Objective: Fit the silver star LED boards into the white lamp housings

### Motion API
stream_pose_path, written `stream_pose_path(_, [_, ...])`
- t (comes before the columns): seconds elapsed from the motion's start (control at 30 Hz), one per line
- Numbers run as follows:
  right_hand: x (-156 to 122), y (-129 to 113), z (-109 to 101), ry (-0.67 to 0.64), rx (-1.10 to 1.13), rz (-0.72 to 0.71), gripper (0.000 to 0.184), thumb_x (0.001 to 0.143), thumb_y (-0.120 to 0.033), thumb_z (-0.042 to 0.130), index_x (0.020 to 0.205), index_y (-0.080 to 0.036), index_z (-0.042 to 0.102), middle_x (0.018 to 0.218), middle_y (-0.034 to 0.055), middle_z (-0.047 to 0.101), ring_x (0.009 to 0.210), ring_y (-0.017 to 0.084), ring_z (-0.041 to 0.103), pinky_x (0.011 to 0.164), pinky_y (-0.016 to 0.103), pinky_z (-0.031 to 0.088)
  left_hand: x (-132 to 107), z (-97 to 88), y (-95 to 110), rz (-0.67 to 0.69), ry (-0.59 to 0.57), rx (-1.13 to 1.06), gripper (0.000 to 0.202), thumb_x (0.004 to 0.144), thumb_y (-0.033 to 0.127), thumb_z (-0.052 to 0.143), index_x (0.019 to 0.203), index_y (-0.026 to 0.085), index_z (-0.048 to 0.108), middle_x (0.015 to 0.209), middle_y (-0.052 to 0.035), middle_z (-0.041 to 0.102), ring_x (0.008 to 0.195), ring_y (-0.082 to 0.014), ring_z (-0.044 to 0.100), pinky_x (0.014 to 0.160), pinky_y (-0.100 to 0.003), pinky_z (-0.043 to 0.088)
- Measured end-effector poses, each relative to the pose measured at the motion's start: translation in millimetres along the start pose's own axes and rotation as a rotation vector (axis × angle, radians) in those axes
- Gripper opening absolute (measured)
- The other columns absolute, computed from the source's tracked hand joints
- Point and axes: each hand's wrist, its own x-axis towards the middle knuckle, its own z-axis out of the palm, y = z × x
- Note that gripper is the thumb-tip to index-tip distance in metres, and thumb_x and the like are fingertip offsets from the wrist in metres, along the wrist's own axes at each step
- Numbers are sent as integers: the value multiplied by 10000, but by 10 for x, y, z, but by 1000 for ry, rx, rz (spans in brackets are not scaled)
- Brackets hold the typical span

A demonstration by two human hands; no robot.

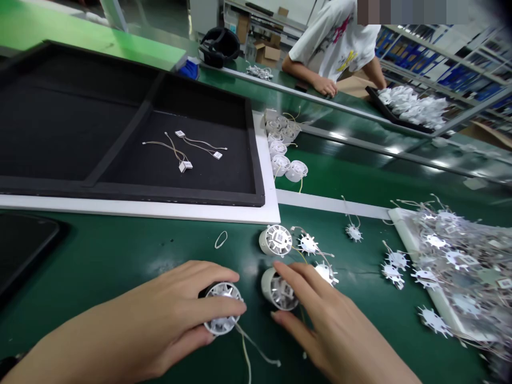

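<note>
My left hand (pixel 176 314) is wrapped round a white round lamp housing (pixel 222 309) with a finned metal plate in its mouth and thin wires trailing toward me. My right hand (pixel 332 325) closes its fingers and thumb on a second white housing (pixel 279 289) lying on its side. A third housing (pixel 275 240) rests on the green mat just beyond. Spiky metal heat-sink plates (pixel 308 244) with wires lie next to it.
A black foam tray (pixel 256 176) holds three small wired boards (pixel 184 165). Finished housings (pixel 286 165) cluster behind it. A white tray (pixel 404 224) at right is heaped with spiky plates. A rubber band (pixel 220 239) lies on the mat. Another person in a white shirt (pixel 340 42) works across the bench.
</note>
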Motion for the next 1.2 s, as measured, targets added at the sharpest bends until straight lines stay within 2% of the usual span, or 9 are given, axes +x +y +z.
stream_pose_path(0.13, [64,-155,-69,-9,121,-89,574,1006,-311,627,1550,-195,486,1409,141,665,1078,277,762,769,349,695,76,66,-14,53,124,42,579,946,140,611,1470,368,522,1425,-27,646,1237,-262,681,972,-389,628])
stream_pose_path(0.3, [276,-19,-128,330,14,52,411,1054,-379,513,1401,-179,601,1307,165,692,1140,345,703,870,511,648,51,48,-53,44,140,103,704,898,219,734,1525,368,450,1467,-28,624,1249,-290,677,979,-430,630])
stream_pose_path(0.47, [546,51,-85,190,-15,118,481,1017,-319,573,1471,-166,544,1321,174,678,1101,348,705,859,522,622,-15,-55,-95,27,211,118,615,926,391,743,1489,360,496,1444,-22,651,1228,-275,695,936,-366,635])
stream_pose_path(0.67, [597,-100,-228,17,158,-5,453,1094,-375,419,1507,-207,503,1440,149,621,1227,310,658,981,512,576,-43,-69,-153,10,333,148,380,1068,420,540,1440,345,551,1321,-31,693,1177,-249,680,967,-362,580])
stream_pose_path(0.73, [584,-161,-266,-44,196,-59,569,1065,-544,457,1533,-220,485,1484,159,583,1287,328,623,1010,515,568,-41,-61,-159,13,365,169,345,1090,399,493,1423,335,558,1308,-29,684,1198,-250,650,985,-375,554])
stream_pose_path(0.8, [578,-231,-265,-90,174,-88,848,902,-743,617,1559,-228,463,1524,184,539,1332,392,587,1006,563,573,-35,-65,-160,18,387,178,320,1098,376,479,1400,317,563,1300,-26,678,1210,-243,628,1000,-372,531])
stream_pose_path(0.93, [606,-393,-158,-124,32,-167,1224,614,-853,788,1585,-198,432,1668,262,342,1476,533,396,974,689,564,-21,-109,-151,37,434,192,271,1097,303,476,1347,291,581,1255,-15,685,1199,-214,616,1024,-342,498])
stream_pose_path(1.03, [628,-492,-62,-115,-64,-222,1141,663,-808,800,1555,-177,471,1698,276,267,1502,545,349,896,666,616,-17,-156,-125,68,459,215,256,1085,248,483,1308,280,604,1210,-11,701,1152,-204,637,994,-327,503])
stream_pose_path(1.2, [558,-567,82,1,-141,-231,735,879,-604,728,1449,-171,565,1640,249,413,1456,502,453,848,585,665,1,-218,-60,169,463,185,196,1053,142,503,1165,225,641,1117,-24,728,1043,-190,669,947,-328,513])
